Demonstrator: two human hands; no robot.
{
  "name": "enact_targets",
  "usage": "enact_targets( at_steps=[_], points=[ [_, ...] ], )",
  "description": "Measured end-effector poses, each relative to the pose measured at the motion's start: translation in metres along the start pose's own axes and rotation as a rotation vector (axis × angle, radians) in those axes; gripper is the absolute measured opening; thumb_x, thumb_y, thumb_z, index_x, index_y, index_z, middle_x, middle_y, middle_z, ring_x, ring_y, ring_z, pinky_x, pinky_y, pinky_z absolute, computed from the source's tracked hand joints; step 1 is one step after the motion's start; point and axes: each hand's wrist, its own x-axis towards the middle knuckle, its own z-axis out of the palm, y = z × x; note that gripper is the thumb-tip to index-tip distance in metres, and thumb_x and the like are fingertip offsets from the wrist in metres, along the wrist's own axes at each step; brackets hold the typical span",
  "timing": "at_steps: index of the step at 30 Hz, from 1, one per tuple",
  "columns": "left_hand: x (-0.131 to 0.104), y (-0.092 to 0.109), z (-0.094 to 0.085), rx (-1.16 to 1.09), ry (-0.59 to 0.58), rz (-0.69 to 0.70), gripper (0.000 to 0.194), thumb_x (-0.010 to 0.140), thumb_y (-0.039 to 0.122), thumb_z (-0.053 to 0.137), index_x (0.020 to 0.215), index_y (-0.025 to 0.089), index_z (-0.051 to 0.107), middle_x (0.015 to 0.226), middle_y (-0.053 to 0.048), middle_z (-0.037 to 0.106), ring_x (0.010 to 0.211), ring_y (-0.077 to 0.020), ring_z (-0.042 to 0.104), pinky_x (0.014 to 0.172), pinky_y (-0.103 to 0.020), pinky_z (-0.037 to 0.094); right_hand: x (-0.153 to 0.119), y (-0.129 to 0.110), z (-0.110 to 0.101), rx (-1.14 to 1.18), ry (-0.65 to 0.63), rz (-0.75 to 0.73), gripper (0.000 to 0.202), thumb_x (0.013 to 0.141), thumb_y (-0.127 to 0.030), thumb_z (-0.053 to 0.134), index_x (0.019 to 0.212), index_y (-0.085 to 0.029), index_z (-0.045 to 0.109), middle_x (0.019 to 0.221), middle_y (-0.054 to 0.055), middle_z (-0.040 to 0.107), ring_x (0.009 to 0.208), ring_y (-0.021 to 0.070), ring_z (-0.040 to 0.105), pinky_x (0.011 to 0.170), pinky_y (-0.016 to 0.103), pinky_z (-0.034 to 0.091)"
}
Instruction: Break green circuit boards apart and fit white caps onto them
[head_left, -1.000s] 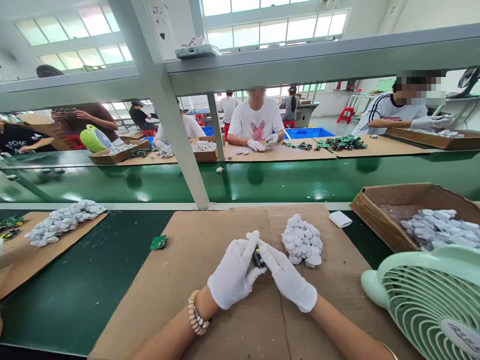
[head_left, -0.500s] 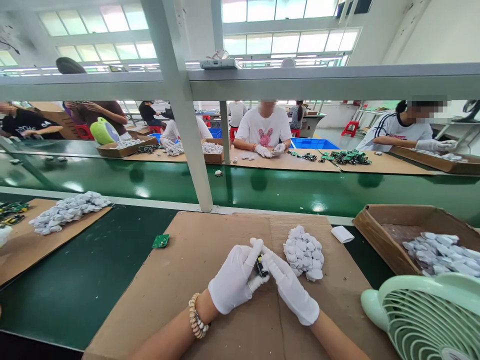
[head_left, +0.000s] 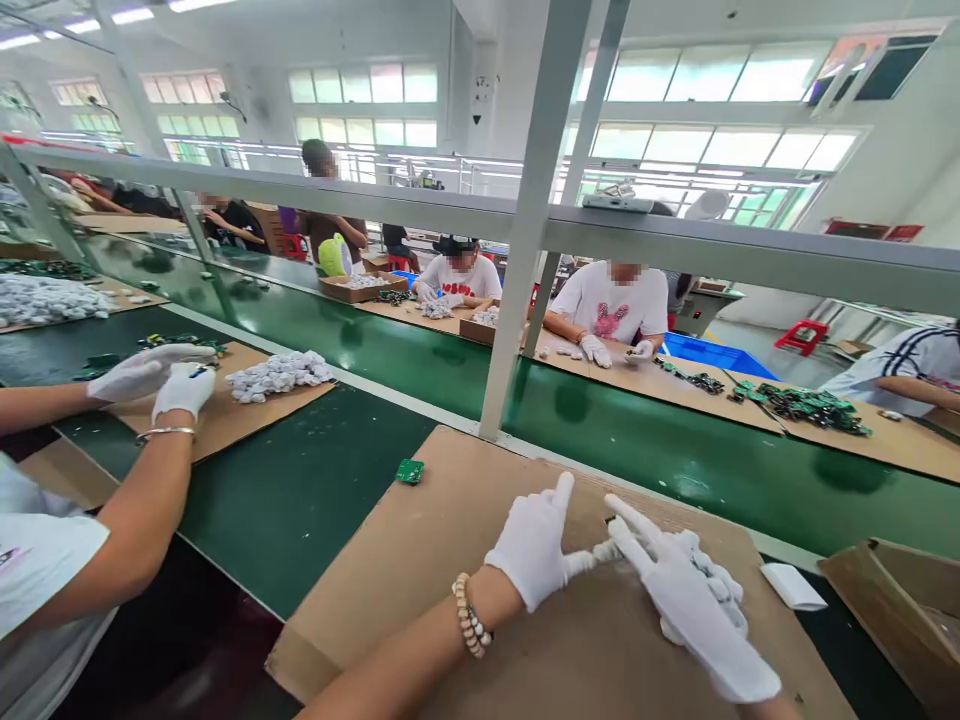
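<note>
My left hand (head_left: 534, 545), in a white glove with a beaded bracelet at the wrist, is held over the cardboard sheet (head_left: 420, 560). Its index finger and thumb are spread, with nothing between them. My right hand (head_left: 675, 590), also gloved, is just right of it, its fingers bent round a small dark-edged piece (head_left: 611, 519) that is mostly hidden. The pile of white pieces (head_left: 724, 580) lies partly behind my right hand. Near the sheet's upper left corner sits a green circuit board (head_left: 409, 471).
On the left, a co-worker's gloved hands (head_left: 180, 390) work beside another white pile (head_left: 279, 376). A metal post (head_left: 517, 250) rises behind the sheet. A folded white item (head_left: 793, 586) and a cardboard box (head_left: 885, 610) are at right. People sit across the green belt (head_left: 420, 370).
The view has turned left, bringing a co-worker into sight. My hands have moved apart; the left has opened, and the dark part between them is now mostly hidden at my right hand.
</note>
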Motion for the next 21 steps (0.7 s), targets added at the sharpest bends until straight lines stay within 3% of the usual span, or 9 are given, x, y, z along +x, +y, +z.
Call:
enact_targets(
  at_steps=[2,4,7,10,12,14,16,19,21],
  points=[
    [0.006,-0.015,-0.013,0.127,0.011,-0.093,0.088,0.055,0.044,0.074,0.129,0.008,0.042,0.089,-0.016,0.066,0.070,-0.0296,0.064,0.060,-0.036,0.046,0.028,-0.012,-0.006,-0.162,0.015,0.056,0.052,0.083,-0.042,0.045,0.132,-0.025,0.045,0.076,0.006,0.069,0.077,0.0255,0.065,0.074,0.038,0.049],
    [0.005,-0.034,-0.027,0.169,0.029,-0.122,0.078,0.058,0.035,0.073,0.126,0.010,0.046,0.094,-0.017,0.066,0.073,-0.0305,0.064,0.060,-0.036,0.046,0.063,-0.023,-0.009,-0.674,-0.112,0.195,0.049,0.089,-0.038,0.033,0.135,-0.020,0.039,0.086,0.007,0.069,0.085,0.0238,0.064,0.079,0.040,0.046],
    [-0.010,-0.068,-0.047,0.210,0.037,-0.167,0.066,0.065,0.028,0.067,0.125,0.011,0.047,0.105,-0.022,0.063,0.082,-0.0350,0.063,0.065,-0.042,0.047,0.115,-0.025,-0.013,-0.792,-0.122,0.328,0.038,0.089,-0.030,0.044,0.122,-0.013,0.051,0.100,0.013,0.065,0.095,0.0251,0.060,0.085,0.044,0.044],
    [-0.033,-0.102,-0.060,0.251,0.035,-0.227,0.051,0.073,0.017,0.055,0.122,0.005,0.050,0.112,-0.030,0.058,0.097,-0.0423,0.057,0.070,-0.050,0.046,0.142,-0.009,-0.020,-0.829,-0.091,0.453,0.034,0.088,-0.034,0.051,0.117,-0.015,0.051,0.115,0.009,0.056,0.100,0.0209,0.057,0.085,0.043,0.047],
    [-0.047,-0.121,-0.063,0.351,-0.034,-0.380,0.049,0.077,0.017,0.049,0.125,0.010,0.050,0.124,-0.028,0.051,0.109,-0.0442,0.050,0.072,-0.052,0.045,0.144,0.002,-0.024,-0.834,-0.091,0.499,0.033,0.087,-0.032,0.052,0.116,-0.015,0.052,0.117,0.008,0.055,0.100,0.0206,0.056,0.084,0.042,0.048],
    [-0.054,-0.132,-0.065,0.403,-0.226,-0.525,0.044,0.081,0.021,0.047,0.125,0.019,0.052,0.132,-0.019,0.047,0.117,-0.0382,0.046,0.080,-0.048,0.044,0.141,0.009,-0.027,-0.824,-0.104,0.503,0.033,0.087,-0.032,0.052,0.116,-0.016,0.051,0.117,0.008,0.055,0.100,0.0208,0.056,0.084,0.043,0.048],
    [-0.055,-0.138,-0.067,0.421,-0.334,-0.553,0.038,0.085,0.024,0.042,0.120,0.025,0.056,0.136,-0.012,0.045,0.117,-0.0333,0.046,0.084,-0.043,0.044,0.135,0.009,-0.032,-0.800,-0.113,0.475,0.034,0.087,-0.033,0.052,0.117,-0.016,0.051,0.118,0.009,0.054,0.102,0.0214,0.056,0.085,0.044,0.047],
    [-0.047,-0.140,-0.074,0.413,-0.350,-0.531,0.039,0.085,0.019,0.040,0.117,0.028,0.059,0.128,-0.011,0.052,0.105,-0.0308,0.055,0.080,-0.041,0.045,0.118,0.004,-0.046,-0.743,-0.092,0.409,0.038,0.088,-0.037,0.050,0.120,-0.017,0.049,0.123,0.010,0.052,0.106,0.0224,0.054,0.089,0.046,0.044],
    [-0.041,-0.139,-0.078,0.330,-0.301,-0.524,0.042,0.081,0.015,0.043,0.119,0.025,0.057,0.115,-0.013,0.059,0.095,-0.0314,0.060,0.077,-0.042,0.046,0.097,0.001,-0.057,-0.698,-0.060,0.364,0.040,0.088,-0.038,0.048,0.122,-0.017,0.048,0.125,0.011,0.052,0.109,0.0232,0.053,0.092,0.045,0.042]
  ],
)
